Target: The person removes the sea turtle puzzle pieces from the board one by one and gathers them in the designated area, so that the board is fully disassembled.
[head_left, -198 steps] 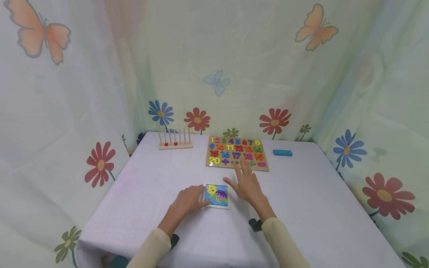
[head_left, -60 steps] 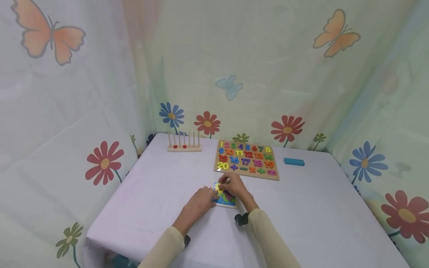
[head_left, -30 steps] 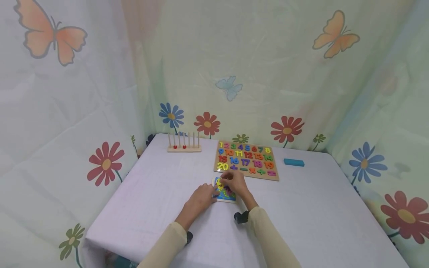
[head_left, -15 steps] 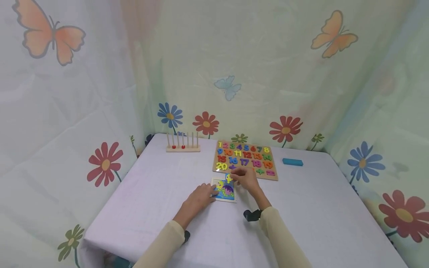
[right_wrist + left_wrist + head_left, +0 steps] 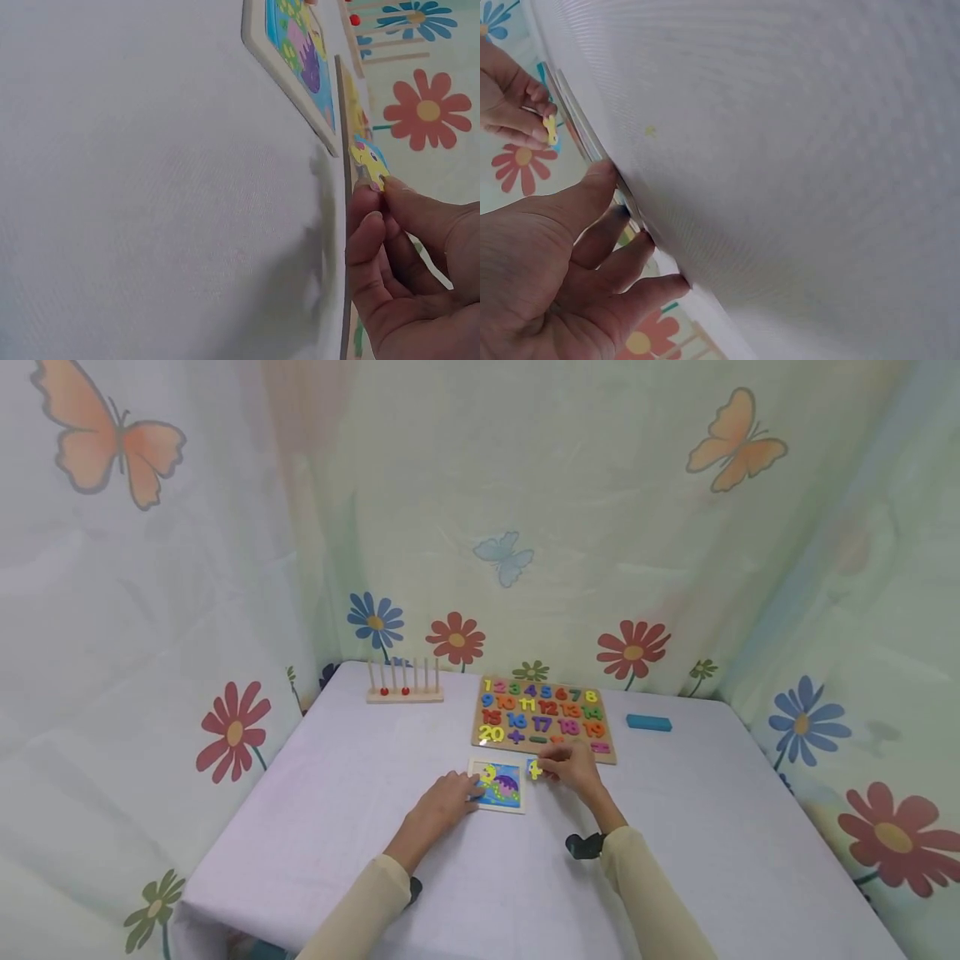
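Note:
A small wooden jigsaw puzzle point(image 5: 506, 787) with a turtle picture on blue lies on the table in the head view. My left hand point(image 5: 441, 803) holds its left edge, the thumb near the front corner and fingers along the side. At the upper left of the puzzle, a patch of bare wood shows. To the right of the puzzle, my right hand point(image 5: 574, 768) pinches a puzzle piece point(image 5: 533, 769) between thumb and fingertips. The right wrist view shows this piece point(image 5: 369, 160) carries the yellow turtle head, held apart from the puzzle.
Behind the hands lies a wooden number board point(image 5: 543, 718) with coloured numerals. A peg stand point(image 5: 405, 696) with two red beads stands at the back left. A teal block point(image 5: 648, 722) lies at the back right. Printed curtains point(image 5: 420, 485) enclose the table.
Earlier the puzzle lay whole with the right hand open over it. The right hand has taken the turtle-head piece out and moved it right; the left hand stays on the puzzle's edge.

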`<state>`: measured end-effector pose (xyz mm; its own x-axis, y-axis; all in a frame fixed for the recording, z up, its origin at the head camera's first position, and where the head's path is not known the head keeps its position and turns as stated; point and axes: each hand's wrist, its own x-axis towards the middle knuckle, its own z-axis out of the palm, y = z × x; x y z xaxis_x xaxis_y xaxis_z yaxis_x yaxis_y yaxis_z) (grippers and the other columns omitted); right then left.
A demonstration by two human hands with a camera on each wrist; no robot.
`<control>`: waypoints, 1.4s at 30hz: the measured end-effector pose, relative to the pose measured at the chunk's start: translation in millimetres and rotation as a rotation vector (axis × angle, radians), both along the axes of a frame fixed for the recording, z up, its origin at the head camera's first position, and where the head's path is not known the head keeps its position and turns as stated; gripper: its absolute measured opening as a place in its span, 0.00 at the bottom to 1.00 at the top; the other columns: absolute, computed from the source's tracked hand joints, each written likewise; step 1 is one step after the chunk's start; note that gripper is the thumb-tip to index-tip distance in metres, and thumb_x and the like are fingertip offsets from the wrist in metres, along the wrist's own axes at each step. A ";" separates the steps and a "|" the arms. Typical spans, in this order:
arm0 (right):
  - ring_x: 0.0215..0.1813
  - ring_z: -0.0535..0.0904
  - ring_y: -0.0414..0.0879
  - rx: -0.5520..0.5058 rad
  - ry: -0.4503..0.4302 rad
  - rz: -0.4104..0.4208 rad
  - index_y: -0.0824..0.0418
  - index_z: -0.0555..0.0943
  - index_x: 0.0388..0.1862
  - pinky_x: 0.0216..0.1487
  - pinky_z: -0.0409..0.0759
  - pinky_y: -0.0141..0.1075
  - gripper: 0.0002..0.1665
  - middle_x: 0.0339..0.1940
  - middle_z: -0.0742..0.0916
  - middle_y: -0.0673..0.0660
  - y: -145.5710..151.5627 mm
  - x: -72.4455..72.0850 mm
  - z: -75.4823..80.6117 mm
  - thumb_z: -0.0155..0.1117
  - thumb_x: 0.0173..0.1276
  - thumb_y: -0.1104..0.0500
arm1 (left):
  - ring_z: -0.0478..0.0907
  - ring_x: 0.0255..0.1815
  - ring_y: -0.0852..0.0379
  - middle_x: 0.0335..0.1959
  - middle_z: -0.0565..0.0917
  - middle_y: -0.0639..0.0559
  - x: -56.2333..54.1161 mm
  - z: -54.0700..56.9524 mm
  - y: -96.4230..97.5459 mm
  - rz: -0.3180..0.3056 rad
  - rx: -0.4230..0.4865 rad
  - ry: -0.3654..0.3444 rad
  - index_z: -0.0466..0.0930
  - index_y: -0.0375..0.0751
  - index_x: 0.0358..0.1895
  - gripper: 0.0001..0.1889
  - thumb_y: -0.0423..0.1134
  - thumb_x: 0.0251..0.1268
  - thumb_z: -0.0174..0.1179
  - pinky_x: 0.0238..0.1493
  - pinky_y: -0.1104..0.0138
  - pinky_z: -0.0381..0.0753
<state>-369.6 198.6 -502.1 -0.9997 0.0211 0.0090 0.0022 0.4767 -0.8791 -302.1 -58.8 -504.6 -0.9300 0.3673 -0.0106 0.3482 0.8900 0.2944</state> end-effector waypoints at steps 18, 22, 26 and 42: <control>0.42 0.83 0.52 0.130 0.020 -0.076 0.68 0.91 0.44 0.43 0.85 0.31 0.05 0.43 0.92 0.64 1.8 -4.3 -16.1 0.75 0.71 0.69 | 0.79 0.68 0.46 0.66 0.84 0.45 3.9 5.3 -0.6 0.010 0.004 -0.002 0.81 0.42 0.72 0.23 0.41 0.79 0.66 0.73 0.55 0.79; 0.43 0.83 0.53 0.152 0.008 -0.073 0.68 0.91 0.44 0.45 0.86 0.32 0.04 0.44 0.92 0.64 0.3 -4.9 -14.3 0.75 0.72 0.69 | 0.79 0.69 0.47 0.67 0.84 0.46 3.6 4.1 0.2 0.016 0.002 -0.002 0.80 0.42 0.73 0.23 0.41 0.80 0.65 0.74 0.55 0.78; 0.42 0.83 0.52 0.191 0.007 -0.050 0.68 0.90 0.43 0.47 0.88 0.36 0.04 0.42 0.91 0.63 -0.6 -5.1 -11.7 0.75 0.72 0.69 | 0.80 0.67 0.48 0.65 0.84 0.46 3.8 4.0 1.1 0.025 -0.001 0.001 0.80 0.42 0.73 0.24 0.41 0.79 0.65 0.72 0.56 0.79; 0.40 0.82 0.52 0.239 -0.014 -0.042 0.70 0.88 0.40 0.46 0.88 0.38 0.03 0.38 0.89 0.62 -0.4 -5.2 -12.5 0.75 0.71 0.69 | 0.79 0.68 0.47 0.67 0.84 0.45 1.1 1.1 4.2 0.028 0.011 -0.019 0.83 0.43 0.71 0.22 0.40 0.78 0.66 0.73 0.56 0.79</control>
<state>-374.7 198.2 -514.6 -0.9981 0.0615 0.0045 0.0380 0.6705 -0.7409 -301.0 -54.6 -503.5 -0.9397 0.3411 -0.0245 0.3171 0.8960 0.3109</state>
